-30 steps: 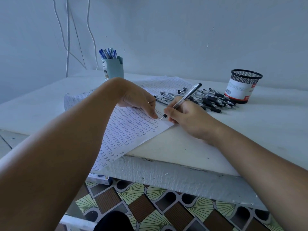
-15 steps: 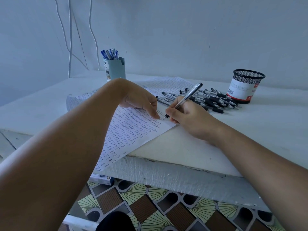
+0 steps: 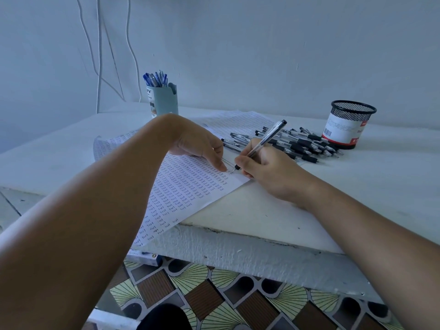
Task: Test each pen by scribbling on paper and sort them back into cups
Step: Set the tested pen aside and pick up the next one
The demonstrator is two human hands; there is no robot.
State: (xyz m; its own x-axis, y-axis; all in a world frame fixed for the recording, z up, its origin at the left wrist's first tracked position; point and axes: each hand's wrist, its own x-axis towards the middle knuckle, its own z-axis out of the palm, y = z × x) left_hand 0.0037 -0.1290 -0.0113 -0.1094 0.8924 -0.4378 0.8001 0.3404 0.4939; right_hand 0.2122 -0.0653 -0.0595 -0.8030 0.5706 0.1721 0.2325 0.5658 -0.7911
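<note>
**Pen tip down on the test sheet**

The pen (image 3: 264,141) is tilted, tip touching the paper (image 3: 190,186) near its right edge, pinched in the right hand (image 3: 269,172). The left hand (image 3: 200,146) presses the sheet flat, fingertips just beside the tip, holding nothing. Behind lies a heap of black pens (image 3: 300,145); to its right the mesh cup (image 3: 347,125), and at back left the blue cup (image 3: 163,101), full of blue pens, on the white table (image 3: 357,186).
</note>
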